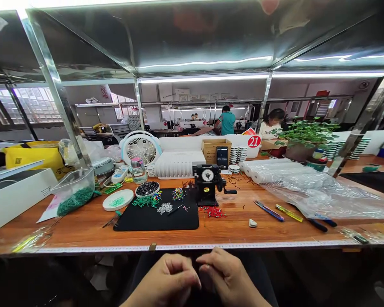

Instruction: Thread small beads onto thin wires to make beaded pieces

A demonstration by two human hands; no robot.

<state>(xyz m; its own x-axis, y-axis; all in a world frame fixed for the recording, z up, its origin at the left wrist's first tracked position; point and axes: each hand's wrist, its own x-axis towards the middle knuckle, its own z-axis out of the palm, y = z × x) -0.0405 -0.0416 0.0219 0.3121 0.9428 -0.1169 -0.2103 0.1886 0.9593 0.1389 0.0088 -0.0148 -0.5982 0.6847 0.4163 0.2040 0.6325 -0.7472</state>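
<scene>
My left hand (170,277) and my right hand (224,275) are close together in front of the table edge, at the bottom of the view. Fingers on both are curled into a pinch; anything between them is hidden or too small to make out. Beyond them lies a black mat (128,221) bearing green pieces (145,201), a pile of small silver pieces (164,208) and colourful beads (178,194). A black hand-cranked machine (207,185) stands at the mat's right edge. Red pieces (213,212) are scattered before it.
A measuring tape (243,245) runs along the table edge. To the right lie tweezers (269,211), a yellow tool (289,212) and plastic-wrapped rolls (278,172). On the left are a white dish (107,206), a bag of green pieces (77,198) and a fan (141,149).
</scene>
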